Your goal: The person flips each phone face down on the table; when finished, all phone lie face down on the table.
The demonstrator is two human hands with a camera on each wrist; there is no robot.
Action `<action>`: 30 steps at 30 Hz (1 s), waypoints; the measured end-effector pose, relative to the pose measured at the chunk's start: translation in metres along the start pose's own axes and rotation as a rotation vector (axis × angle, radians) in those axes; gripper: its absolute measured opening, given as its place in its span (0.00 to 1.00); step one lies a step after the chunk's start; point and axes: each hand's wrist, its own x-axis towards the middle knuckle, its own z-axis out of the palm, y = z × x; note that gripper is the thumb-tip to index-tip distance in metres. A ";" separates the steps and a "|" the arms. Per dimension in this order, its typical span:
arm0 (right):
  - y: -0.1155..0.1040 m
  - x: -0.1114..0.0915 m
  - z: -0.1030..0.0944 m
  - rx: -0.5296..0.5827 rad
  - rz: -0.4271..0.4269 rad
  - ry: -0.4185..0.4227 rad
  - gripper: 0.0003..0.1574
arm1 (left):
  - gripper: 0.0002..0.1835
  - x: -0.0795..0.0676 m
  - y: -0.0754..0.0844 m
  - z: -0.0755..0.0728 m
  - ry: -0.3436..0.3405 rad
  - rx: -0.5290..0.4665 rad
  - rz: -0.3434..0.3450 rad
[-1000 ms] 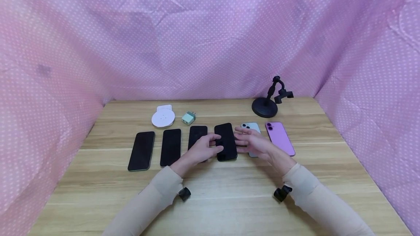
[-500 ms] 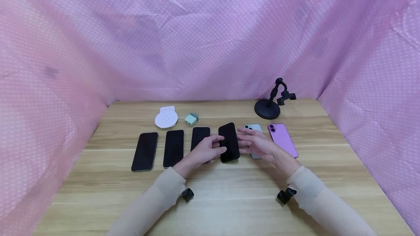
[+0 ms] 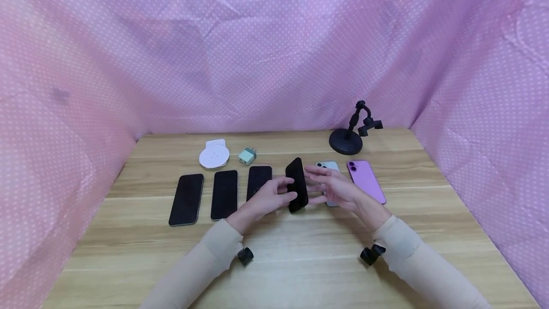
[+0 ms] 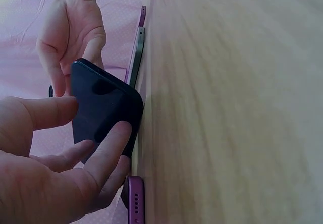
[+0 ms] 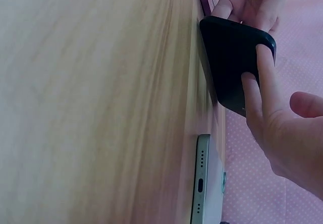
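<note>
A black smartphone stands tilted on the table between my two hands, its left long edge low and its right one raised. My left hand touches the dark screen with its thumb and fingertips. On the other side, my right hand reaches toward the phone's back; in the right wrist view two nearly straight fingers rest against it, thumb apart. Some left fingers are partly hidden. Under the right hand lies a pale phone, face down. A phone with a purple edge lies beside the left hand.
Dark-screened phones lie to the left: one at the far left, one next to it, another partly behind the left hand. Behind them are a white round disc and a green-white plug. Right: purple phone, black stand.
The black phone has gone from lying nearly flat to steeply tilted, its right edge rising. Both hands stay close beside it. The other phones have kept their places.
</note>
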 end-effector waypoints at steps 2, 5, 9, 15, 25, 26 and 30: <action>0.001 0.001 0.000 0.006 -0.009 -0.007 0.35 | 0.29 0.002 0.000 0.001 -0.001 -0.044 -0.006; 0.002 0.003 0.000 0.011 -0.020 -0.016 0.33 | 0.29 0.005 -0.002 0.002 0.001 -0.115 -0.011; 0.005 0.006 0.001 0.015 -0.018 -0.029 0.32 | 0.30 0.008 -0.004 0.002 0.009 -0.177 -0.025; 0.011 0.009 0.002 0.005 0.013 -0.023 0.31 | 0.30 0.012 -0.003 0.004 0.024 -0.205 -0.050; 0.017 0.013 0.005 -0.016 0.023 -0.045 0.32 | 0.26 0.017 -0.003 0.006 0.052 -0.258 -0.065; 0.017 0.013 0.005 -0.023 0.024 -0.049 0.32 | 0.26 0.017 -0.003 0.006 0.052 -0.264 -0.070; 0.019 0.015 0.006 -0.041 0.028 -0.051 0.33 | 0.27 0.016 -0.003 0.003 0.043 -0.279 -0.074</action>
